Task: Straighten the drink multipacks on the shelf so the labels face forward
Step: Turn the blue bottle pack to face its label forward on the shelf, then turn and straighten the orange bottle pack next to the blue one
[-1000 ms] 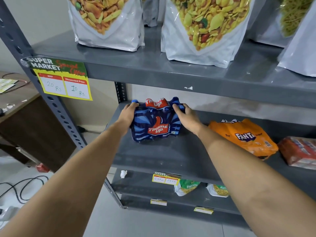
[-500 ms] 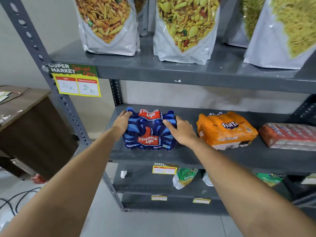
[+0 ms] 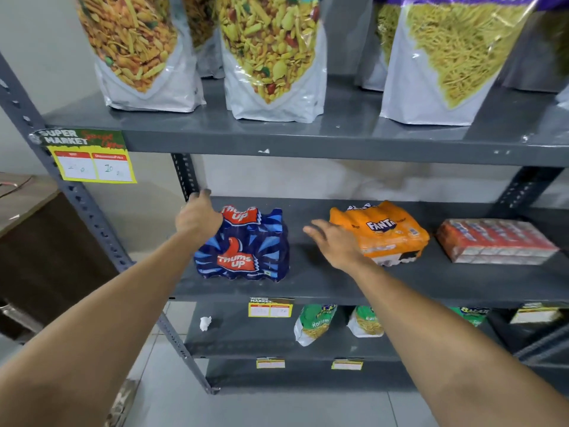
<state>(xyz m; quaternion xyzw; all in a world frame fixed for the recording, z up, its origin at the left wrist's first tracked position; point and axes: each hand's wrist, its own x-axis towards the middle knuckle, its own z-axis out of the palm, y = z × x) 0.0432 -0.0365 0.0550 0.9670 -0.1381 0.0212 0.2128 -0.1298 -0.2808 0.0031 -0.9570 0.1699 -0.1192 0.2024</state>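
- Nearest to me I see two bare forearms reaching up from the bottom corners toward the grey metal rack (image 3: 308,143).
- My left hand (image 3: 197,217) rests on the upper left corner of the blue Thums Up multipack (image 3: 246,248); its fingers are bent over the back edge, and I cannot tell whether they actually grip it.
- My right hand (image 3: 335,245) hangs open in the gap between the blue pack and the orange Fanta multipack (image 3: 381,232), fingers spread and holding nothing, just beside the orange pack.
- On the middle shelf (image 3: 338,288) I count three multipacks: the blue one at the left with its label facing me, the orange one in the middle, turned at a slant, and a red multipack (image 3: 495,245) at the right, lying flat and angled.
- On the shelf below I count three green snack packets (image 3: 314,322).
- Farthest, on the top shelf, three large snack bags (image 3: 271,57) stand upright in front, with more behind them.
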